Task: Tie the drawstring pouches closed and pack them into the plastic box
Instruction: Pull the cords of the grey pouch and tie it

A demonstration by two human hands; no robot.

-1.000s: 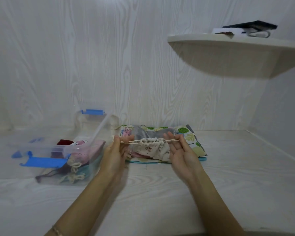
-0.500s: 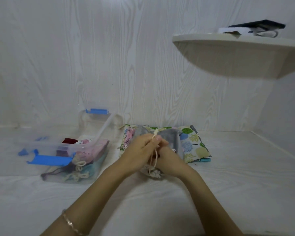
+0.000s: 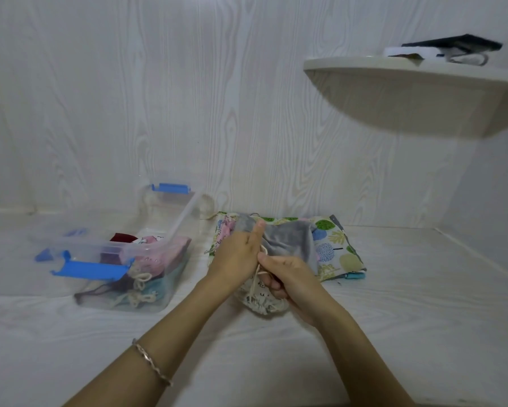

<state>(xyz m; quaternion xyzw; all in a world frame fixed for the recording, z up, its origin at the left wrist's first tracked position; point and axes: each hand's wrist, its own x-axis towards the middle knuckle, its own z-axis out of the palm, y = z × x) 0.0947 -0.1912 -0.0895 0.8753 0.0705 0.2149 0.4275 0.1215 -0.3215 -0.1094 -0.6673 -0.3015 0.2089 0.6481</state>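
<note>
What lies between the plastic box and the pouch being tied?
Head view: a strip of bare tabletop, crossed by the wrist of the left hand at the pouch.

1. No text, label, brand, number or sign can be read anywhere in the view.
2. On the small printed pouch (image 3: 263,306), only a dark pattern is seen, too small to be made out as letters.
3. On the leaf-print pouch (image 3: 339,248) and on the packed pouches (image 3: 151,240) in the plastic box (image 3: 170,289), pictures alone are shown.
4. The things (image 3: 452,45) laid on the shelf (image 3: 349,64) are blurred, so any marking on them cannot be told.
</note>
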